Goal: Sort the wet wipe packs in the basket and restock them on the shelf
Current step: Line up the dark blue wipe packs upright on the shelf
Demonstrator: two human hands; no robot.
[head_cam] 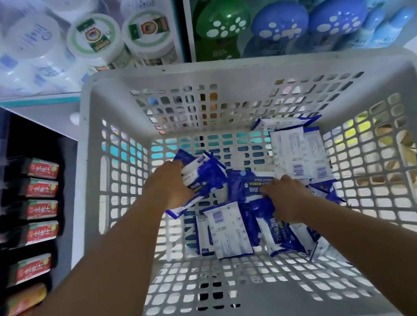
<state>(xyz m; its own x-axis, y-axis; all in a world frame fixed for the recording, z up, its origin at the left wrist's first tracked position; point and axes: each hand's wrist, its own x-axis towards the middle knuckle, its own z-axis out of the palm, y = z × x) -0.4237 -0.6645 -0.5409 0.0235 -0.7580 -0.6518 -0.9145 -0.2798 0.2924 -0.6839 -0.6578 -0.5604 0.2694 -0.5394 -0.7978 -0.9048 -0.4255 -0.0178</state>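
Observation:
A white perforated plastic basket (104,113) fills the middle of the head view. On its floor lie several blue-and-white wet wipe packs (229,231), some face up, some showing white printed backs. My left hand (169,186) grips a small stack of the packs (205,178) at the left of the pile. My right hand (287,200) reaches into the middle of the pile with its fingers curled around a blue pack (248,184). More packs (298,153) lean against the far right corner.
Shelves stand behind the basket: white tubs (33,45) and green-labelled jars (94,37) at upper left, green and blue paw-print bottles (279,24) at upper right. A lower left shelf holds a row of red-labelled packs (41,188).

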